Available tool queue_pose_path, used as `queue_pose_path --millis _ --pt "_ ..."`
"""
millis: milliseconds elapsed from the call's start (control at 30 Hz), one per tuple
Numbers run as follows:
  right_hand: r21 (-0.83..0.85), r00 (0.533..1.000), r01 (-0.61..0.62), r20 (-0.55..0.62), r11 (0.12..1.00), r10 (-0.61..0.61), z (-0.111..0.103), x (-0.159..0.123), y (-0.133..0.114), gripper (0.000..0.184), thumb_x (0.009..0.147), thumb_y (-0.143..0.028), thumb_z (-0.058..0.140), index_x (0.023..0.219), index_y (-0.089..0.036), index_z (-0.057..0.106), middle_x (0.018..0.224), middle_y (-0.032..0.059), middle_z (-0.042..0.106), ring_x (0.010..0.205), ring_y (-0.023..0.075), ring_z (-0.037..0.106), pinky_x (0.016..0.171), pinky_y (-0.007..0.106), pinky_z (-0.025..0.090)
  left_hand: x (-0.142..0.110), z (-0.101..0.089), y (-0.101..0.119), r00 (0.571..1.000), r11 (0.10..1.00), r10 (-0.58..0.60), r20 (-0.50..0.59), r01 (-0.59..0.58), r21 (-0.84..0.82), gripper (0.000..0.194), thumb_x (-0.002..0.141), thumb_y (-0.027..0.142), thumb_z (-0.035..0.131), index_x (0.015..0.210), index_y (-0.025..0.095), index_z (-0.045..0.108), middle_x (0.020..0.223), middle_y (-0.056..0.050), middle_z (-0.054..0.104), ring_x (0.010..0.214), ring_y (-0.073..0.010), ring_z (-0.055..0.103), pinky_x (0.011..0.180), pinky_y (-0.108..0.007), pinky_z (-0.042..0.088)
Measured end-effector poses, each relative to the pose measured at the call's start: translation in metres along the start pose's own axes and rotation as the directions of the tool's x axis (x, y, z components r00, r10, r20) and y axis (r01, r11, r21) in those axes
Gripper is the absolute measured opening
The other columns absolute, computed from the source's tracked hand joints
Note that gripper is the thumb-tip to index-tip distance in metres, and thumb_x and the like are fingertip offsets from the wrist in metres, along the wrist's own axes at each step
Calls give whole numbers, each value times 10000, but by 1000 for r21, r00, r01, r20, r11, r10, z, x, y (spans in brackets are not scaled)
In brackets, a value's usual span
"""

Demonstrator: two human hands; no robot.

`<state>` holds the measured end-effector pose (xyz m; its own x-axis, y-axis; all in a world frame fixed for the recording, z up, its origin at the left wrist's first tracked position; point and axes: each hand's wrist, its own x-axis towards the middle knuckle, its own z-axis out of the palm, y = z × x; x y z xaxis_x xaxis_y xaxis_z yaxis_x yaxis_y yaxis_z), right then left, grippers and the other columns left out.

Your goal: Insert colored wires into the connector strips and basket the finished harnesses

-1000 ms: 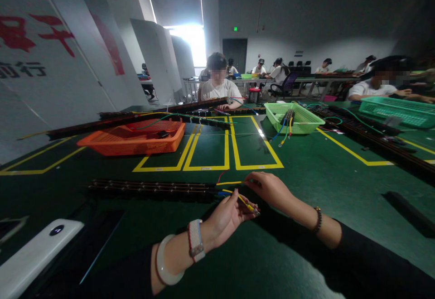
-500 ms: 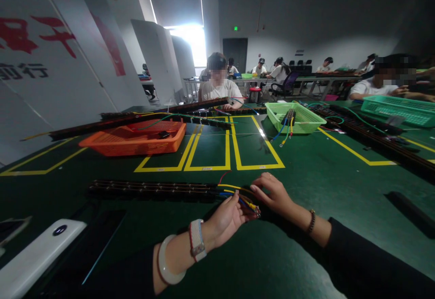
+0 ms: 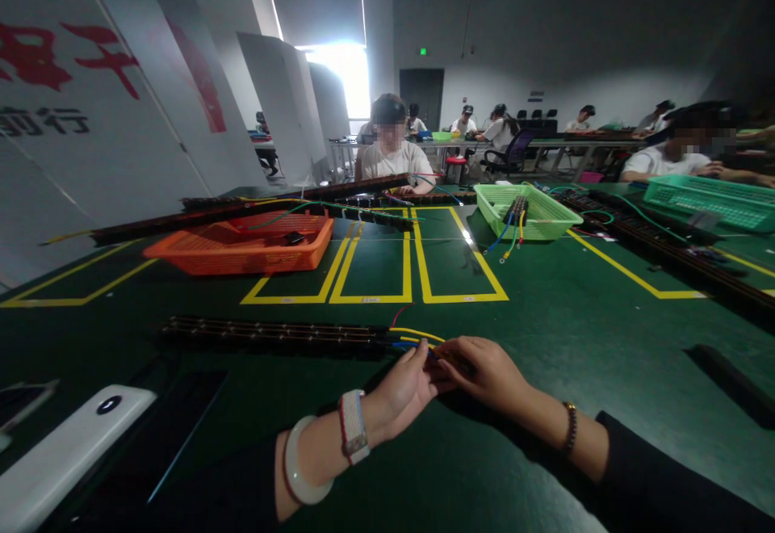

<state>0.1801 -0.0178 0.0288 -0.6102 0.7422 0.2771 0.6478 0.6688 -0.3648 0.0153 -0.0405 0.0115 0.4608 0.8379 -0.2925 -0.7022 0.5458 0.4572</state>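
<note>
A long black strip assembly [image 3: 272, 341] with metal contacts along its top lies crosswise on the green table. From its right end come yellow, blue and red wires [image 3: 416, 333]. My left hand [image 3: 407, 392] is closed round the bundle of wires, thumb on top and palm turned up. Against it, my right hand [image 3: 484, 371] pinches the wires from above, with its fingertips meeting the left hand's fingers. The wire ends are hidden behind my right hand. A pale bangle and a watch sit on my left wrist, a beaded bracelet on my right.
An orange basket [image 3: 242, 257] stands beyond the strip, black strips resting across it. Further right is a light green basket [image 3: 545, 230] holding wires. A white device [image 3: 73, 460] lies near left, a black bar [image 3: 730, 388] at right. A co-worker [image 3: 393, 153] sits opposite.
My right hand has come down and left onto the wires, closing its fingers there. The wire ends that showed beyond my left hand are now covered. My left hand stays nearly in place.
</note>
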Motion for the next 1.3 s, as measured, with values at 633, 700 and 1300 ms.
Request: queue_pose_path --millis 633,700,1300 --pt "351 960 -280 102 894 260 -5 11 9 228 894 -337 525 960 -172 668 921 47 690 837 148 633 739 260 481 -4 0 1 998 981 3 -65 10 194 228 955 296 355 831 152 482 715 -60 592 673 -163 604 700 -305 464" --pt "261 970 -243 47 934 239 -2 11 14 211 898 -323 523 951 -180 670 903 43 689 815 146 629 723 258 473 -5 0 2 995 979 -30 -99 49 198 233 959 307 348 839 156 478 696 -47 582 652 -149 596 665 -277 449" --pt "-85 963 218 -144 972 -228 -7 4 8 250 921 -342 488 1042 -169 622 879 70 606 799 163 511 726 311 379 1 -4 3 995 996 -66 -69 71 59 248 959 281 360 874 124 532 771 -56 610 667 -151 619 657 -286 471"
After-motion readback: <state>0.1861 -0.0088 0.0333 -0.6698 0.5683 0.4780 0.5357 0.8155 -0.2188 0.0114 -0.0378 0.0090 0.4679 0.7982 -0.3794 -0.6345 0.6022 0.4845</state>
